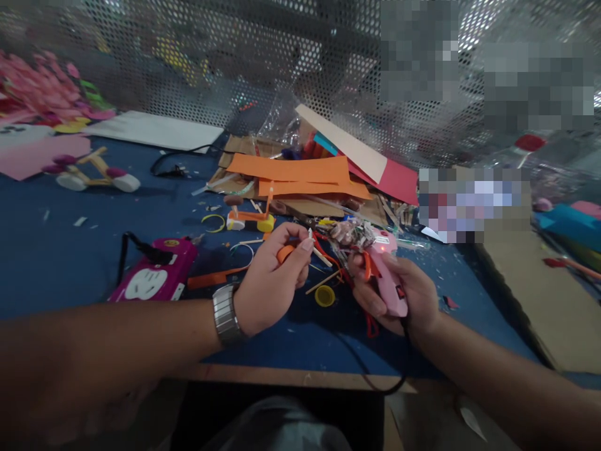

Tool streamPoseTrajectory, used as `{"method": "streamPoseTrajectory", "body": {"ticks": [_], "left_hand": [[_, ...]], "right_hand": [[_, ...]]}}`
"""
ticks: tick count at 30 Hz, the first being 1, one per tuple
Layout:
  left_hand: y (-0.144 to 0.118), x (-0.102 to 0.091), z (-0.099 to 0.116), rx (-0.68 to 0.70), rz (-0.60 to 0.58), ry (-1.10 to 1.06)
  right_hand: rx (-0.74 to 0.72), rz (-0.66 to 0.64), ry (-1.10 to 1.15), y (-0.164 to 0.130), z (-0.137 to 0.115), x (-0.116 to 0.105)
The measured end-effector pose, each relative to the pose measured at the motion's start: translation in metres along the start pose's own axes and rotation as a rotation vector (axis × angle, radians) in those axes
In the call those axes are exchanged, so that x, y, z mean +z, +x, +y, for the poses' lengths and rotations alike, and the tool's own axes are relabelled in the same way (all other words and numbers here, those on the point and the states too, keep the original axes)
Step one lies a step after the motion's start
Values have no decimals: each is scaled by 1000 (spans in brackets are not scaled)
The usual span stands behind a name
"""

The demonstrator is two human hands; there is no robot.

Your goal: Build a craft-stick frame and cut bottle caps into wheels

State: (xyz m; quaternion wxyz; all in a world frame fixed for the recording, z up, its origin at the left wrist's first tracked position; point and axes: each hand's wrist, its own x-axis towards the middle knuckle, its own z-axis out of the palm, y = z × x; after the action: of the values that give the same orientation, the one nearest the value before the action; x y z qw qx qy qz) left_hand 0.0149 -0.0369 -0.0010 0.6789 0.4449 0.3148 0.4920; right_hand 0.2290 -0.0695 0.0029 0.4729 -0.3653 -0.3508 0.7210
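Note:
My left hand [275, 275], with a metal watch on the wrist, pinches a small orange paper loop [284, 252] with a thin stick end beside the fingertips. My right hand [399, 297] grips a pink hot glue gun [387, 275]; its red light is on, its nozzle points left toward the loop, and its black cord runs down over the table edge. The two hands are close together above the blue table [70, 250]. Loose wooden sticks and a yellow bottle cap [324, 295] lie just below them.
A magenta power strip [154, 275] lies left of my left hand. Orange paper strips [300, 172], cardboard and red card are piled behind. A small stick vehicle with cap wheels [94, 174] and pink paper flowers [42, 88] sit far left. Perforated metal mesh backs the table.

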Motion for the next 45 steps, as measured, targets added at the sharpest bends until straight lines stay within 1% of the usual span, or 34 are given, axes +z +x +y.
{"method": "streamPoseTrajectory", "body": {"ticks": [4, 8, 11, 15, 18, 21, 25, 28, 33, 37, 40, 45], "left_hand": [[0, 1, -1, -21, 38, -15], [0, 2, -3, -64, 63, 7], [0, 1, -5, -100, 63, 47], [0, -1, -6, -81, 45, 68], [-1, -1, -5, -80, 36, 77], [-1, -1, -2, -84, 27, 42], [-2, -2, 0, -112, -23, -61], [-1, -3, 0, -129, -23, -94], [-2, -1, 0, -111, -72, -43], [-4, 3, -1, -80, -53, 31], [-6, 4, -2, -60, -56, 61], [-7, 0, -2, -123, -52, 57]], "right_hand": [[-100, 10, 49, 1, -1, 3], [-183, 29, 60, 4, -2, 0], [-202, 39, 53, 6, -1, -3], [-221, 102, 30, 7, 1, -3], [-218, 115, 27, 7, 2, -1], [-197, 90, 23, 7, 2, -2], [-162, 57, 52, 7, 1, -4], [-143, 31, 92, 6, 0, -6], [-91, -48, 107, 5, -1, -6], [-86, -111, 64, 4, 1, -4], [-111, -130, 37, 4, 2, -4], [-103, -134, 58, 3, 1, -4]]}}
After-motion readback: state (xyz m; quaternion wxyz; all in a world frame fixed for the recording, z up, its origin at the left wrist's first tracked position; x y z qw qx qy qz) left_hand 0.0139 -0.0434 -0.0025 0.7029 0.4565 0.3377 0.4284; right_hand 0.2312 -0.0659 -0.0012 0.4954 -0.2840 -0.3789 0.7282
